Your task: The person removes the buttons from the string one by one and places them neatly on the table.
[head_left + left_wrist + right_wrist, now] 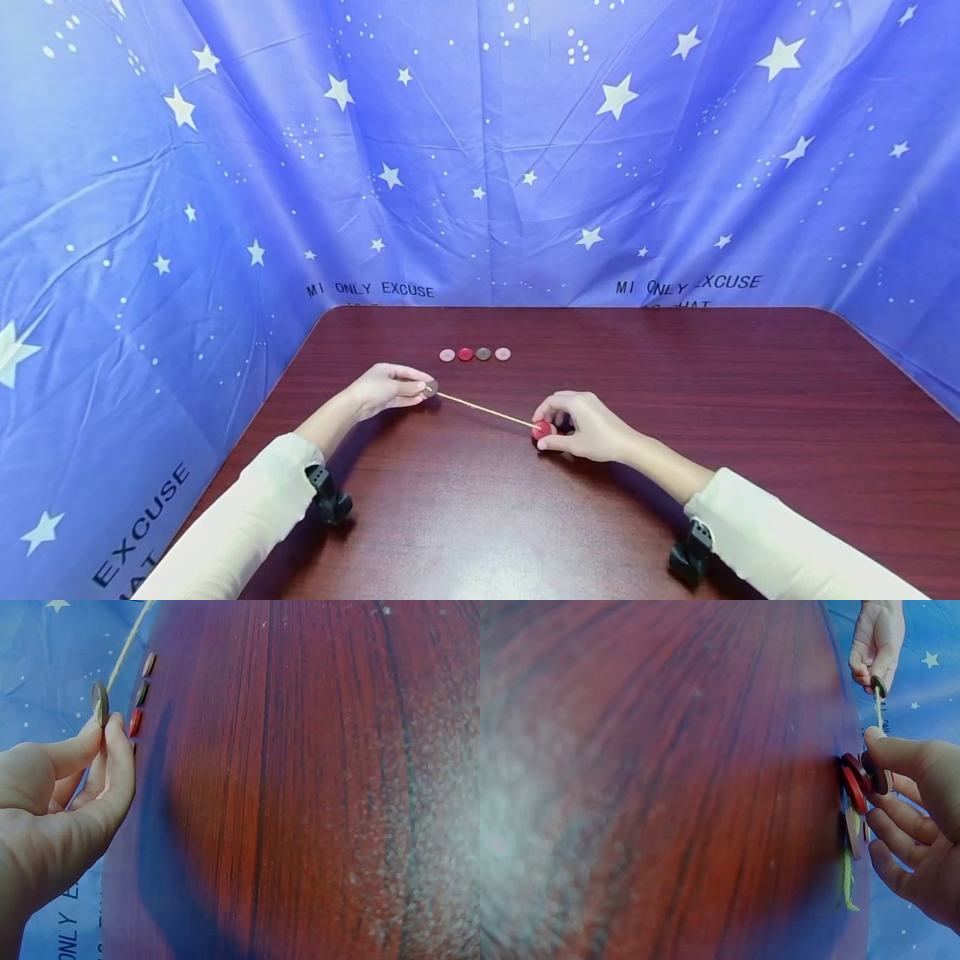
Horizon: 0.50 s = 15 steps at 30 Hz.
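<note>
My left hand [386,388] pinches a brown button [431,389] between thumb and fingertips, above the table. A thin yellow cord [483,408] runs taut from this button down to several strung buttons at my right hand [592,427]. The right thumb and fingers are curled round that bunch, with a red button [542,430] facing the left side. In the right wrist view, the bunch shows a second red button [853,790], a dark button [875,772] by the thumb and a pinkish button [853,834]. Below them hangs a loose cord end [847,889].
Beyond the hands, a row of loose buttons lies flat on the dark red wooden table [465,517]: a pink button [447,355], a red one, a brown one and another pink one. A blue star-patterned curtain [480,150] surrounds the table's back and sides.
</note>
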Available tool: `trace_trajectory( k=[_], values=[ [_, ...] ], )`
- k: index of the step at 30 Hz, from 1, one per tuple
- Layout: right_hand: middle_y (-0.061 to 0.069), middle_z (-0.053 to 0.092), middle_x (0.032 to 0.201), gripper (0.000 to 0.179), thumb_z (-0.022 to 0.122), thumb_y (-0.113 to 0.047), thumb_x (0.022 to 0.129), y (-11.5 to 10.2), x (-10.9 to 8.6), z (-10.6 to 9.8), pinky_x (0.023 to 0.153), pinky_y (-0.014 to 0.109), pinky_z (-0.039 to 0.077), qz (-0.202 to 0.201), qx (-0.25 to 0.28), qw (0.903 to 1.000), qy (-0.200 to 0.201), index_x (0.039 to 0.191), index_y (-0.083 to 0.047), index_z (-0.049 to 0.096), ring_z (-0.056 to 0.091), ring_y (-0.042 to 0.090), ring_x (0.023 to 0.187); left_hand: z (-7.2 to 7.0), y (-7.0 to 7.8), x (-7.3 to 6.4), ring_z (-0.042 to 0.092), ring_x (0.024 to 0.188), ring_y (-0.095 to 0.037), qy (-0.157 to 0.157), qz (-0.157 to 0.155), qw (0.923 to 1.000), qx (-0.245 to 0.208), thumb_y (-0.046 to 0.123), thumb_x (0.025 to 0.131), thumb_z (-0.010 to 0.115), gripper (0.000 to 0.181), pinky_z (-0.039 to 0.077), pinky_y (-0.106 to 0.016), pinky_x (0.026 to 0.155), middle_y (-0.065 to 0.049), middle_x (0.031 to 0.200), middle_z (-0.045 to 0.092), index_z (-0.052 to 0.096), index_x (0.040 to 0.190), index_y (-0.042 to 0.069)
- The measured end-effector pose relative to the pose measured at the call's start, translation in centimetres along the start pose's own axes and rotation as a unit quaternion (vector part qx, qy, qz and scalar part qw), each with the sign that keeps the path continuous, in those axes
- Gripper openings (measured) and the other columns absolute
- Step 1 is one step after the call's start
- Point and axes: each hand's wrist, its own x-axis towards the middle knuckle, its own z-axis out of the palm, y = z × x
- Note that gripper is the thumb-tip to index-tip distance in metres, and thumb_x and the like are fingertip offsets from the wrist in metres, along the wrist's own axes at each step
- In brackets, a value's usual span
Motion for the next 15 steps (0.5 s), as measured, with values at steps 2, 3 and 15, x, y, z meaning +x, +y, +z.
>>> trace_trajectory(
  k=[2, 3, 15],
  values=[
    [-0.002, 0.066, 0.074, 0.022, 0.08, -0.016, 0.076, -0.04, -0.03, -0.06, 0.057, 0.021, 0.047, 0.004, -0.003, 1.0, -0.002, 0.093, -0.011, 0.068, 0.057, 0.009, 0.063, -0.01, 0.02, -0.12, 0.066, 0.081, -0.005, -0.009, -0.003, 0.9999, 0.005, -0.005, 0.091, 0.057, 0.038, 0.058, -0.021, 0.079, 0.002, 0.087, 0.071, 0.051, 0.126, -0.017],
    [-0.002, 0.066, 0.074, 0.022, 0.081, -0.016, 0.076, -0.08, -0.05, -0.09, 0.057, 0.021, 0.048, 0.006, -0.005, 1.0, -0.002, 0.093, -0.011, 0.068, 0.057, 0.008, 0.062, 0.01, 0.04, -0.2, 0.066, 0.081, -0.006, -0.012, -0.005, 0.9999, 0.008, -0.005, 0.091, 0.056, 0.037, 0.058, -0.02, 0.079, 0.003, 0.086, 0.07, 0.051, 0.127, -0.017],
    [-0.004, 0.062, 0.07, 0.018, 0.08, -0.014, 0.075, 0.12, -0.22, 0.09, 0.057, 0.02, 0.047, 0.003, -0.01, 0.9999, -0.01, 0.088, -0.014, 0.068, 0.055, 0.007, 0.064, 0.16, 0.08, -0.29, 0.061, 0.083, -0.005, -0.062, -0.006, 0.9979, 0.017, -0.003, 0.095, 0.05, 0.031, 0.054, -0.016, 0.077, 0.006, 0.088, 0.066, 0.052, 0.124, -0.016]
  ],
)
